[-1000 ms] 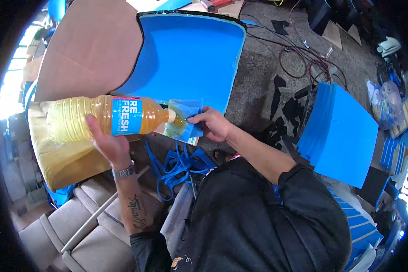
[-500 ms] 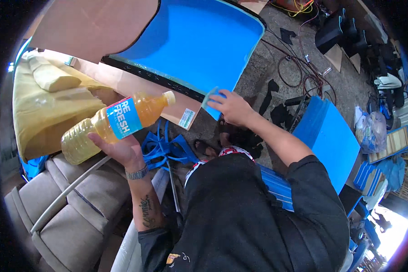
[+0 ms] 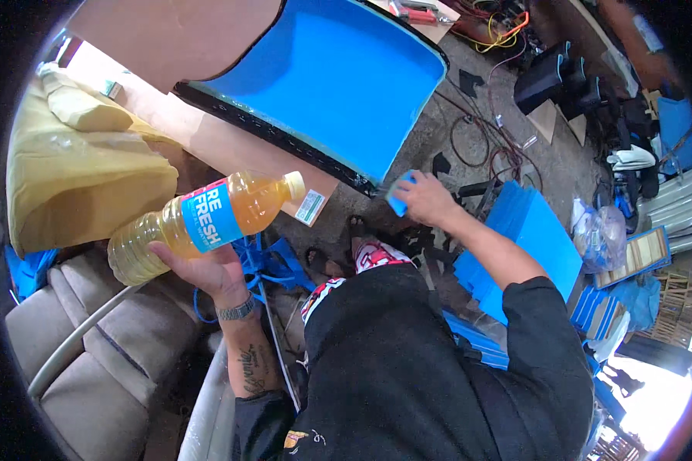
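My left hand (image 3: 205,270) is wrapped round a clear plastic bottle (image 3: 210,218) of yellowish liquid, from below. The bottle lies tilted, its pale cap pointing up to the right. Between the fingers of my right hand (image 3: 432,201) is a small blue foam pad (image 3: 398,195), just off the near corner of a large curved panel. That panel has a bright blue face (image 3: 334,84) and a thick black edge (image 3: 265,132) with a wet-looking, greenish strip alongside. A brown sheet (image 3: 169,46) covers the panel's left part.
At left stand a yellow foam block (image 3: 92,173) and grey padded cushions (image 3: 134,326). Blue sheets (image 3: 527,246) are stacked to my right, near a clear plastic bag (image 3: 601,234). Hoses (image 3: 507,157) trail over the floor beyond the panel. A brown board (image 3: 215,138) lies under it.
My right hand has moved right and slightly nearer with the foam pad, off the panel's edge. The bottle remains in my left hand, slightly lower. The whole view has shifted a little.
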{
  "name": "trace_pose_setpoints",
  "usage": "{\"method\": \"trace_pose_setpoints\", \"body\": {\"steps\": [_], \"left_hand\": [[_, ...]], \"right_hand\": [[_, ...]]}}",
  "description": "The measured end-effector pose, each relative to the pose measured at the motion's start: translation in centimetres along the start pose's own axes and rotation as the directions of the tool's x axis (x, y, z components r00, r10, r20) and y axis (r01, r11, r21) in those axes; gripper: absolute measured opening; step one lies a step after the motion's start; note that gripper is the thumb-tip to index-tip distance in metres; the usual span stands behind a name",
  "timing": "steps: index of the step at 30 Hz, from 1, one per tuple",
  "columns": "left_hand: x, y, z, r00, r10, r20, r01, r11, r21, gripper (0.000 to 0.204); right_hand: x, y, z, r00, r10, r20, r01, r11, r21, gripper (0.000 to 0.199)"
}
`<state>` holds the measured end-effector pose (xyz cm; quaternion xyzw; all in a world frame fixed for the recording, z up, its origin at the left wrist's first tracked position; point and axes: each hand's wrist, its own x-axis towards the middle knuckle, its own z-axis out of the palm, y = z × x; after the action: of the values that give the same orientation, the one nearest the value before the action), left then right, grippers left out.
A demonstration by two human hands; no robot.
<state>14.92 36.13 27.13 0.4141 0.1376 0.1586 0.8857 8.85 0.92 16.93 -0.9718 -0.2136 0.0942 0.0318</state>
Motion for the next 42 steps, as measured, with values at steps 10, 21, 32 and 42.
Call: {"method": "trace_pose_setpoints", "body": {"steps": [10, 21, 32, 42], "left_hand": [[-0.2, -1.3, 2.2, 0.969, 0.084, -0.231, -0.09, 0.996, -0.018, 0.074], [-5.3, -4.3, 3.4, 0.735, 0.286, -0.615, -0.268, 0.955, 0.124, 0.075], [-11.3, -3.6, 5.8, 0.531, 0.392, -0.751, -0.499, 0.861, 0.097, 0.069], [-13.6, -4.4, 2.9, 0.542, 0.31, -0.781, -0.541, 0.84, -0.042, 0.065]], "right_hand": [[6.1, 1.7, -4.5, 0.906, -0.401, -0.133, 0.419, 0.896, 0.148, 0.056], [9.7, 10.3, -5.1, 0.857, -0.501, -0.119, 0.511, 0.8, 0.316, 0.052], [24.6, -2.9, -7.0, 0.707, -0.706, -0.041, 0.707, 0.707, 0.009, 0.024], [30.2, 5.7, -9.3, 0.887, -0.41, -0.213, 0.432, 0.572, 0.697, 0.038]]}}
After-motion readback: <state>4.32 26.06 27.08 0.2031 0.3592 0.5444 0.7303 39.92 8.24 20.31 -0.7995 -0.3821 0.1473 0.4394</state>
